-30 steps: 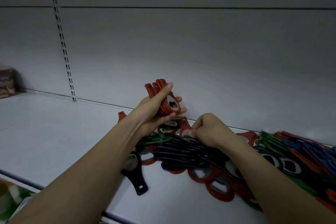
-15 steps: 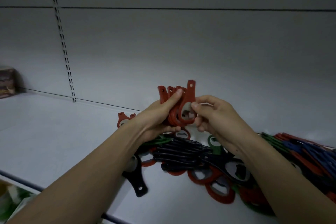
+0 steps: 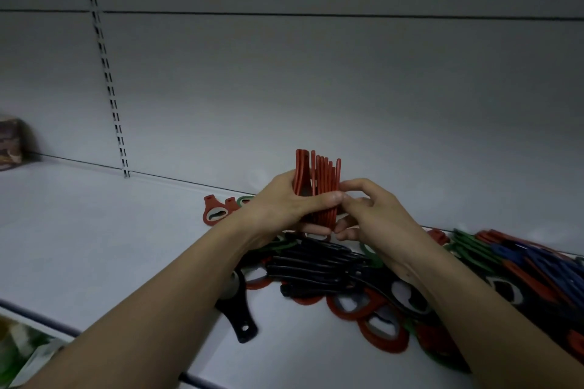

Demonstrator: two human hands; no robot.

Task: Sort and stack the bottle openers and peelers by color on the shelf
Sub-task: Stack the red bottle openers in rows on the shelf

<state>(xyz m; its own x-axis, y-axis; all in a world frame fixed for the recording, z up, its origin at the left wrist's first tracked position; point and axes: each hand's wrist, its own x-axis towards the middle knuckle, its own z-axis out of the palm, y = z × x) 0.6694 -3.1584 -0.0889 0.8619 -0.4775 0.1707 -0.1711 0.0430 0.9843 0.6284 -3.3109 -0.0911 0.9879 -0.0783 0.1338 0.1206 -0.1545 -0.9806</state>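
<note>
**Mia:** What can you see from the head camera?

**Ben:** Two bare arms reach over a white shelf (image 3: 94, 230). The left hand (image 3: 281, 202) holds a bunch of red openers (image 3: 319, 186) up in the air. They stand on edge, side by side, with their handles pointing up.

**Mia:** How does that hand hold them?

**Ben:** Its fingers and thumb are curled round the lower part of the bunch. The thumb lies across the front.

**Mia:** And the other hand?

**Ben:** The right hand (image 3: 369, 215) is at the right side of the same bunch. Its fingers (image 3: 355, 186) are bent and touch the outer red opener. I cannot tell if they pinch it or only press on it.

**Mia:** What lies under the hands?

**Ben:** A row of black openers (image 3: 316, 268) lies on the shelf just below the hands. Red and green ones poke out from under it. One black opener (image 3: 237, 309) lies apart, near the left arm, handle toward the front edge.

**Mia:** Anything else?

**Ben:** A red opener (image 3: 215, 215) lies flat by the back wall, to the left of the hands. A big mixed pile (image 3: 521, 265) of red, green and blue ones sits at the right. Far left, by the wall, stands a brown box (image 3: 11, 142). A slotted rail (image 3: 104, 66) runs up the back wall.
</note>
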